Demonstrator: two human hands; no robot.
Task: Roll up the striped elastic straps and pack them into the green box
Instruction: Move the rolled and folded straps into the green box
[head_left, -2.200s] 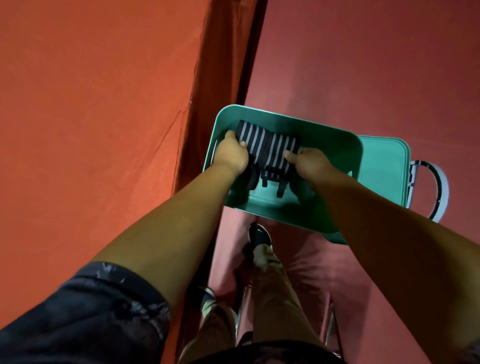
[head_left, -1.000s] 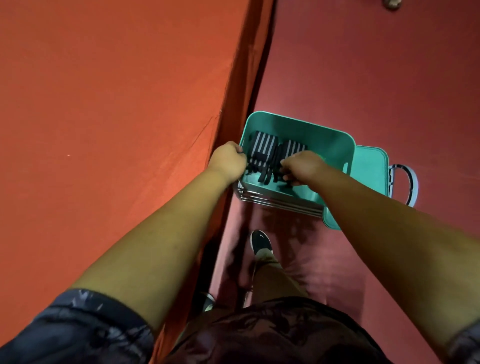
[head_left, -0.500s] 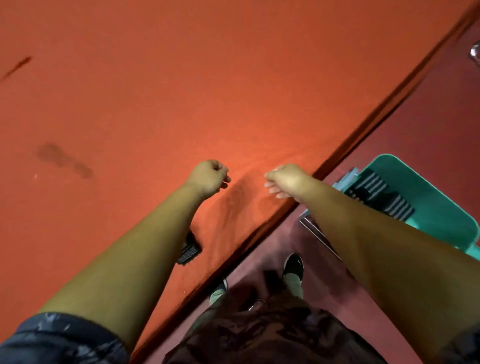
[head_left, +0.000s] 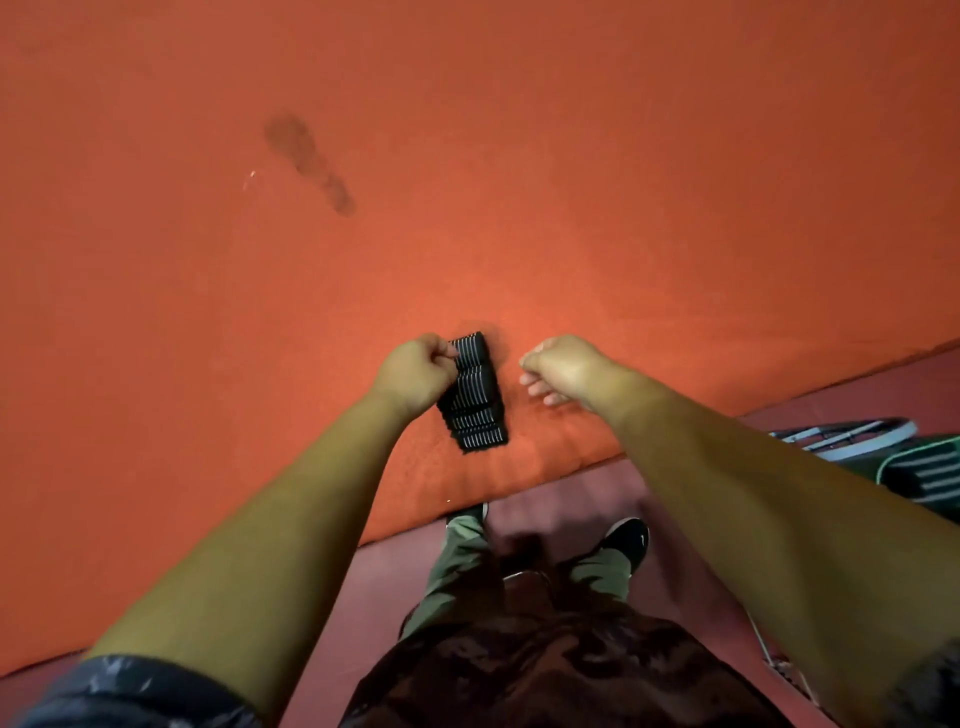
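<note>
Left hand (head_left: 415, 375) just left of the frame's centre, knuckles up, fingers and thumb pinched on the upper left edge of the striped elastic straps (head_left: 475, 402). Right hand (head_left: 563, 370) just right of centre, loosely curled, fingertips (head_left: 540, 391) pointing down, gripping nothing, near the bundle but apart from it.

Striped elastic straps as one black bundle with thin white lines, flat on the orange table (head_left: 519, 182), running from the left hand down the frame towards the table's near edge. Between the two hands, closer to the left one.

Farther out, at the right edge of the frame, a corner of the green box (head_left: 919, 451), well apart from both hands, with packed straps (head_left: 935, 486) showing black and pale stripes inside. Just above the box in the frame, a grey-blue loop (head_left: 841, 439), partly hidden behind the right forearm.

In the upper left of the table, a dark stain (head_left: 306, 156). Below the table's edge, dark red floor (head_left: 363, 597), olive trousers (head_left: 462, 551) and a dark shoe (head_left: 626, 538). On the shoe's side, a pale mark, too blurred to read.
</note>
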